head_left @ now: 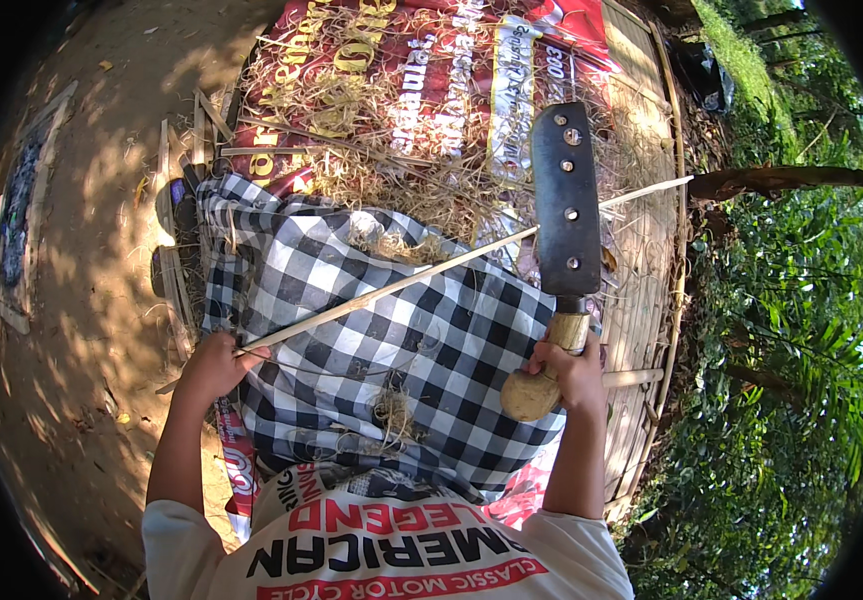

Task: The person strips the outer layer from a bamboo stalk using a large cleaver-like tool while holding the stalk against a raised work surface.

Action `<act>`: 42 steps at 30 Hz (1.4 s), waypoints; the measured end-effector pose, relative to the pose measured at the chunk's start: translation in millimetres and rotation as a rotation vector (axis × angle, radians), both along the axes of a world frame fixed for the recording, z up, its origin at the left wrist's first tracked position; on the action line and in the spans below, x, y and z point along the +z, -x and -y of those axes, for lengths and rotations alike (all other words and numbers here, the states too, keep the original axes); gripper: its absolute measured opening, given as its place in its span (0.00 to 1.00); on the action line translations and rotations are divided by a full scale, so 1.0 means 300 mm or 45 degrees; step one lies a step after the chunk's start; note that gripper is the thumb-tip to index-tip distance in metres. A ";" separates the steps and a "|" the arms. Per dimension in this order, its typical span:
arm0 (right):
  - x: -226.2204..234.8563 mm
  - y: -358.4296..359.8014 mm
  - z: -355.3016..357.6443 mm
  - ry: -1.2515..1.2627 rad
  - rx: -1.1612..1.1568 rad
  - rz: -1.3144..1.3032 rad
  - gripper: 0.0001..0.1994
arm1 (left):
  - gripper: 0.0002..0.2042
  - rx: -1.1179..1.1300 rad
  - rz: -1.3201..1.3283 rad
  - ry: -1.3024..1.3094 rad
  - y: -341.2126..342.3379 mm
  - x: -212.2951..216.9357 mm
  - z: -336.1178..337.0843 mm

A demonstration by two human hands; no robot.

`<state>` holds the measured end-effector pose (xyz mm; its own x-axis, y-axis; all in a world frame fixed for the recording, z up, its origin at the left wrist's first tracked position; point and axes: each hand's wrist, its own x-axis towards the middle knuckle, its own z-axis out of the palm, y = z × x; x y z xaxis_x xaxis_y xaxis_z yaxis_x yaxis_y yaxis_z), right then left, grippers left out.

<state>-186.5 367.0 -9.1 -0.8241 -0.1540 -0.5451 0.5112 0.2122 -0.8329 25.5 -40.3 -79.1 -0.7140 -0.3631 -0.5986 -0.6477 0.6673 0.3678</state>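
My left hand (216,368), at the left, is closed around one end of a long, thin, pale bamboo strip (391,290). The strip slants up to the right across my lap. My right hand (573,372) grips the wooden handle of a broad-bladed chopping knife (568,190), its dark blade pointing away from me. Several round holes or studs run down that blade. Partway along, the strip passes behind the blade; whether the two touch I cannot tell. A black-and-white checked cloth (321,250) covers my lap, with a few fine shavings on it.
Curly shavings (381,130) lie over a red printed banner (441,60) spread ahead of me. Beneath it is a slatted bamboo platform (636,280) with a pole edge at right. Bare earth (101,250) is at left, and leafy plants (791,370) grow at right.
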 end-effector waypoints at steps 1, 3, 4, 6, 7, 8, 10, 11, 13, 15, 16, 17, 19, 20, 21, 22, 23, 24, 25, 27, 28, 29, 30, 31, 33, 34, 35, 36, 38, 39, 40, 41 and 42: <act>0.002 -0.016 0.017 -0.073 0.037 0.012 0.08 | 0.28 0.006 0.017 -0.012 -0.005 0.018 0.003; -0.011 0.001 -0.022 0.024 0.099 0.048 0.08 | 0.29 0.018 0.050 -0.036 -0.009 0.044 0.008; -0.006 0.018 -0.039 -0.005 0.102 0.046 0.08 | 0.29 0.036 -0.025 -0.061 -0.015 0.046 0.005; 0.020 0.042 -0.052 -0.066 0.073 -0.012 0.08 | 0.29 0.068 -0.173 -0.127 -0.023 0.033 -0.020; 0.026 0.041 -0.042 -0.005 0.016 -0.003 0.08 | 0.29 0.048 -0.141 -0.086 -0.032 0.008 -0.017; 0.029 0.030 -0.020 0.054 -0.041 0.003 0.08 | 0.29 0.027 -0.112 -0.048 -0.050 -0.031 -0.007; 0.004 0.004 0.006 0.044 -0.059 0.009 0.09 | 0.28 -0.003 -0.063 0.046 -0.065 -0.050 -0.004; 0.031 -0.019 0.036 -0.073 -0.027 0.052 0.09 | 0.28 -0.012 -0.042 0.101 -0.066 -0.036 -0.004; 0.006 -0.010 -0.003 -0.049 0.156 0.091 0.10 | 0.30 -0.011 -0.054 0.119 -0.059 0.005 -0.005; 0.029 0.032 -0.029 -0.076 0.190 -0.010 0.10 | 0.32 0.000 -0.115 0.038 -0.044 0.038 -0.018; 0.028 0.048 -0.045 -0.132 0.166 -0.037 0.10 | 0.34 0.026 -0.031 -0.032 -0.036 0.032 -0.012; 0.034 0.059 -0.049 -0.081 0.073 -0.061 0.09 | 0.33 -0.001 -0.039 0.008 -0.053 0.004 -0.010; 0.034 0.041 -0.005 0.098 -0.105 -0.019 0.09 | 0.33 -0.056 -0.064 0.086 -0.082 -0.065 0.010; 0.027 0.026 0.007 0.068 -0.033 0.006 0.09 | 0.33 -0.027 -0.078 0.058 -0.089 -0.076 0.014; 0.017 0.006 0.012 0.037 0.039 0.032 0.10 | 0.34 0.001 -0.103 -0.001 -0.095 -0.081 0.010; 0.012 -0.018 0.018 -0.036 0.180 0.092 0.10 | 0.35 0.024 -0.127 -0.053 -0.072 -0.041 0.001; 0.001 -0.033 0.026 0.007 0.286 0.088 0.10 | 0.37 0.054 -0.142 -0.098 -0.059 -0.005 -0.008; 0.003 -0.021 0.019 -0.013 0.291 0.086 0.10 | 0.37 0.055 -0.115 -0.078 -0.046 0.018 -0.015; 0.009 -0.008 0.004 -0.037 0.296 0.087 0.11 | 0.37 0.057 -0.084 -0.063 -0.039 0.035 -0.016; 0.017 0.027 -0.024 -0.045 0.243 -0.024 0.12 | 0.37 0.050 -0.056 -0.014 -0.042 0.039 -0.018; 0.030 0.037 -0.020 -0.016 0.158 -0.038 0.11 | 0.37 0.038 -0.069 0.015 -0.037 0.029 -0.025; 0.039 0.043 -0.017 0.012 0.073 -0.052 0.10 | 0.36 0.027 -0.082 0.043 -0.038 0.015 -0.033; 0.026 0.031 -0.001 0.066 0.001 -0.039 0.10 | 0.36 0.005 -0.080 0.105 -0.067 -0.030 -0.023; 0.033 0.012 0.025 0.075 -0.009 0.002 0.11 | 0.36 0.009 -0.066 0.093 -0.068 -0.037 -0.024; 0.010 -0.032 0.039 0.013 0.231 0.092 0.12 | 0.36 0.025 -0.043 0.093 -0.058 -0.032 -0.020; -0.006 -0.053 0.044 -0.006 0.392 0.092 0.13 | 0.36 0.010 -0.042 -0.002 -0.068 -0.027 0.001; -0.003 -0.056 0.045 0.063 0.356 0.136 0.12 | 0.36 0.001 -0.031 0.009 -0.067 -0.024 0.006; 0.008 -0.033 0.034 0.040 0.366 0.133 0.11 | 0.35 -0.009 -0.020 0.019 -0.059 -0.014 0.008; 0.025 0.010 0.014 -0.009 0.396 0.042 0.09 | 0.35 0.020 -0.055 -0.040 -0.043 0.030 -0.016; 0.028 0.018 0.015 0.035 0.339 0.018 0.09 | 0.35 0.025 -0.062 0.016 -0.064 0.009 -0.016; 0.034 0.017 0.024 0.055 0.238 0.018 0.09 | 0.36 0.028 -0.082 0.070 -0.070 -0.024 -0.021; 0.036 0.008 0.043 0.075 0.137 0.018 0.09 | 0.36 0.032 -0.102 0.123 -0.076 -0.044 -0.024; 0.013 -0.018 0.063 0.126 0.144 0.037 0.10 | 0.36 0.036 -0.072 0.103 -0.082 -0.053 -0.022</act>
<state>-181.2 348.2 -5.4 -0.7827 -0.2994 -0.5457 0.5125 0.1874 -0.8380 50.0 -33.5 -94.9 -0.7347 -0.4292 -0.5254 -0.6463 0.6782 0.3498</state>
